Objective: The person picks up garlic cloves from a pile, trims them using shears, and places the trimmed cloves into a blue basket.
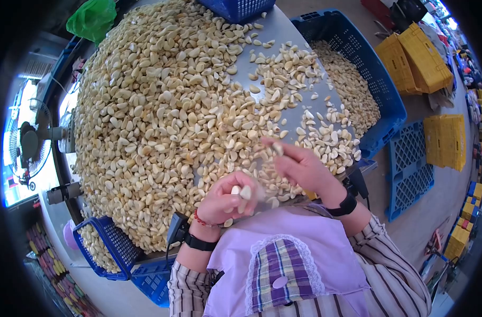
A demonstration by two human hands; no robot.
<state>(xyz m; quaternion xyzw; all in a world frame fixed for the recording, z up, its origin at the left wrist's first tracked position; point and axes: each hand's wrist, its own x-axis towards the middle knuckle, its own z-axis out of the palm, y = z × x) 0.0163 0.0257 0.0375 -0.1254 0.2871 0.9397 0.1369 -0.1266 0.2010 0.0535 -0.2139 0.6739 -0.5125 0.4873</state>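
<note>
head view: the left hand [226, 203] is curled shut around a few garlic cloves [241, 191] at the near edge of the metal table [283, 37]. the right hand [304, 168], just beside it, seems to pinch a single clove [277, 148] in its fingertips, though blur softens the grip. both are over the garlic pile [156, 116]. a blue crate [389, 105] holding cloves stands to the right.
</note>
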